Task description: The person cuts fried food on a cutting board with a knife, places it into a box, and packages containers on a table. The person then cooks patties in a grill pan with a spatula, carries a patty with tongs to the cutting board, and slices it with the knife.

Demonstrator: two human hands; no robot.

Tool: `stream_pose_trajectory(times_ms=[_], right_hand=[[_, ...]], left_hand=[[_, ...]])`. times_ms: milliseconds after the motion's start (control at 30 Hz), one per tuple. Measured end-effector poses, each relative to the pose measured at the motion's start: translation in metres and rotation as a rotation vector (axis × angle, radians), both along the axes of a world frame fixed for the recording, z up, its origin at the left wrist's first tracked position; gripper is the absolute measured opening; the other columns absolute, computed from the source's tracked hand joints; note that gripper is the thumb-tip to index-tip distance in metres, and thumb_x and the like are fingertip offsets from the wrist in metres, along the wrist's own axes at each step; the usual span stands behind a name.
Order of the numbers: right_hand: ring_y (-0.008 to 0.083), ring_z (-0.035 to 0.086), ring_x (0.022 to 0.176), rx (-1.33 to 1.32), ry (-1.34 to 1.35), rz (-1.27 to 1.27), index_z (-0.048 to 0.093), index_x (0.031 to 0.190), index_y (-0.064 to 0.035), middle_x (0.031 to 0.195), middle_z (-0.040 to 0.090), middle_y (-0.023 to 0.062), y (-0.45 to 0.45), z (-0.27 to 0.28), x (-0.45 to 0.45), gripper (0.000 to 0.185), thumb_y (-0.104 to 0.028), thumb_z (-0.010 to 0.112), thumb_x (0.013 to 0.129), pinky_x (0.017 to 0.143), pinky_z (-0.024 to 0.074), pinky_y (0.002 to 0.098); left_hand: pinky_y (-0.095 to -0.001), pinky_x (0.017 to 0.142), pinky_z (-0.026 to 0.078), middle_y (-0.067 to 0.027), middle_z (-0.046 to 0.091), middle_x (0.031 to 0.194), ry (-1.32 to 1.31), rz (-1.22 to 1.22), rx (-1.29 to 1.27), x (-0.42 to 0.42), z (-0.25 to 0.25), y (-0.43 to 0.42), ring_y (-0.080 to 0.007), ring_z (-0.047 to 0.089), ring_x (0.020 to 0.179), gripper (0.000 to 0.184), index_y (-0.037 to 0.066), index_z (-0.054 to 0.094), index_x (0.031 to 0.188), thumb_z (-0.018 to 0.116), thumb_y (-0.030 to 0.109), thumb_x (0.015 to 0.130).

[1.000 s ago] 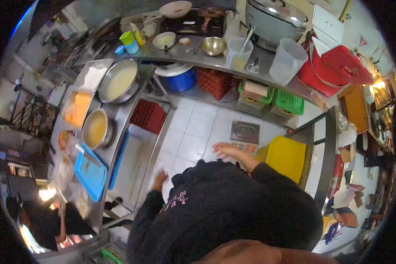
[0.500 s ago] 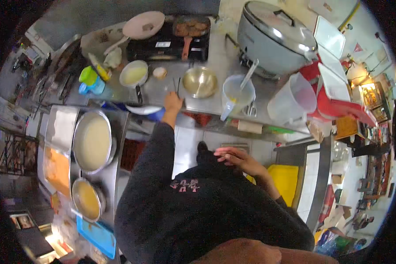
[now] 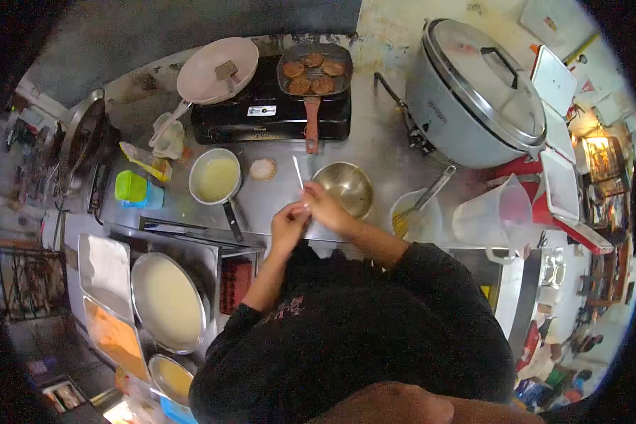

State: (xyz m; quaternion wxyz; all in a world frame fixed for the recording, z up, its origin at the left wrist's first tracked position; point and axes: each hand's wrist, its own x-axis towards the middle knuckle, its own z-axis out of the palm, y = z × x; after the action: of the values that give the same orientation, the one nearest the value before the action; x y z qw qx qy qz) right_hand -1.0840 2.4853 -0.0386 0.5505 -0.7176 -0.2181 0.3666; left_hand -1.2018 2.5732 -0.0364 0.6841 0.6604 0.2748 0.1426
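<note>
My left hand [image 3: 288, 227] and my right hand [image 3: 324, 207] meet over the counter's front edge, both with closed fingers. A thin metal utensil [image 3: 297, 172] points up from between them, its lower part hidden by the fingers. Just right of it, behind my right hand, sits a shiny metal bowl [image 3: 350, 187]. A small pale round item [image 3: 263, 169] lies to the left, beside a saucepan [image 3: 215, 177] of pale yellow liquid. Farther back, a square grill pan [image 3: 314, 68] holds several browned patties [image 3: 323, 85] on a black stove [image 3: 272, 126].
A pale frying pan [image 3: 218, 69] with a spatula stands back left. To the right are a large cooker [image 3: 473, 99], a jug with a whisk [image 3: 417, 215] and a clear plastic pitcher [image 3: 493, 215]. Large basins of batter [image 3: 166, 300] stand front left.
My left hand has come back from the counter with the thin utensil, and my right hand has risen to meet it. My body and view have moved closer to the counter.
</note>
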Motion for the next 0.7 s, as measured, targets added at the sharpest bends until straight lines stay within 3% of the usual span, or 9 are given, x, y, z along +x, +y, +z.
stream_pose_trajectory(times_ms=[200,267,333,367,433,467,500,567,700], right_hand=[[0.0136,0.062,0.08,0.407,-0.248,-0.103,0.046,0.127,-0.0045,0.101,0.061,0.0067,0.035,0.06,0.076,0.028,-0.02,0.045,0.103,0.071,0.0568,0.0287],[0.0129,0.062,0.076,0.256,-0.434,-0.117,0.05,0.125,-0.0048,0.1,0.062,0.006,0.042,0.093,0.113,0.025,-0.017,0.045,0.103,0.07,0.0559,0.0292],[0.0197,0.065,0.077,0.106,-0.229,-0.267,0.055,0.115,-0.0043,0.094,0.066,0.0085,0.043,0.142,0.154,0.023,-0.019,0.056,0.098,0.072,0.0538,0.0319],[0.0224,0.067,0.077,-0.043,-0.408,-0.279,0.059,0.11,-0.0037,0.092,0.068,0.0108,0.04,0.143,0.185,0.022,-0.021,0.058,0.096,0.072,0.0537,0.0336],[0.0277,0.069,0.079,-0.339,-0.669,-0.227,0.066,0.101,-0.0043,0.09,0.07,0.015,0.03,0.135,0.253,0.022,-0.024,0.061,0.092,0.075,0.0536,0.0371],[0.0303,0.069,0.082,-0.486,-0.744,-0.164,0.069,0.098,-0.0057,0.09,0.07,0.017,0.026,0.127,0.28,0.021,-0.025,0.063,0.09,0.076,0.0535,0.0389],[0.0303,0.069,0.082,-0.495,-0.741,-0.172,0.069,0.098,-0.0057,0.09,0.07,0.017,0.03,0.12,0.3,0.021,-0.025,0.063,0.09,0.076,0.0535,0.0389],[0.0345,0.068,0.087,-0.722,-0.783,0.002,0.07,0.098,-0.0077,0.091,0.071,0.0185,0.035,0.111,0.328,0.023,-0.027,0.065,0.086,0.079,0.0532,0.0428],[0.0362,0.068,0.091,-0.995,-0.915,0.134,0.072,0.094,-0.0084,0.095,0.07,0.0193,0.077,0.134,0.331,0.022,-0.026,0.068,0.081,0.08,0.0531,0.0452]], left_hand=[[-0.0269,0.072,0.051,-0.0091,0.07,0.092,-0.096,-0.167,0.3,0.088,0.079,0.061,-0.0159,0.065,0.08,0.024,0.0,0.066,0.101,0.075,0.013,0.083],[-0.0284,0.075,0.051,-0.011,0.07,0.098,-0.13,-0.242,0.374,0.121,0.083,0.083,-0.0185,0.066,0.085,0.032,0.0,0.064,0.106,0.077,0.016,0.082],[-0.0315,0.083,0.05,-0.0115,0.065,0.11,-0.265,-0.136,0.381,0.148,0.072,0.093,-0.0217,0.064,0.097,0.052,-0.001,0.056,0.12,0.079,0.026,0.081],[-0.0315,0.083,0.05,-0.0115,0.065,0.11,-0.265,-0.147,0.372,0.167,0.048,0.099,-0.0217,0.064,0.097,0.052,-0.001,0.056,0.12,0.079,0.026,0.081],[-0.0329,0.088,0.048,-0.0117,0.06,0.118,-0.073,0.129,0.163,0.212,-0.034,0.105,-0.0206,0.06,0.103,0.063,-0.002,0.052,0.12,0.076,0.043,0.082],[-0.0317,0.073,0.051,-0.0088,0.064,0.102,-0.006,0.18,0.051,0.225,-0.061,0.099,-0.0186,0.062,0.082,0.065,-0.001,0.055,0.112,0.069,0.055,0.083],[-0.0317,0.073,0.051,-0.0088,0.064,0.102,-0.004,0.169,0.046,0.226,-0.055,0.105,-0.0186,0.062,0.082,0.065,-0.001,0.055,0.112,0.069,0.055,0.083],[-0.0293,0.054,0.047,-0.0036,0.064,0.082,0.076,-0.391,-0.62,0.224,-0.032,0.117,-0.014,0.058,0.061,0.059,0.003,0.056,0.11,0.064,0.057,0.087],[-0.0272,0.044,0.04,0.0009,0.056,0.067,0.087,-0.337,-0.563,0.232,-0.037,0.115,-0.0105,0.052,0.049,0.05,0.006,0.056,0.112,0.061,0.052,0.091]])
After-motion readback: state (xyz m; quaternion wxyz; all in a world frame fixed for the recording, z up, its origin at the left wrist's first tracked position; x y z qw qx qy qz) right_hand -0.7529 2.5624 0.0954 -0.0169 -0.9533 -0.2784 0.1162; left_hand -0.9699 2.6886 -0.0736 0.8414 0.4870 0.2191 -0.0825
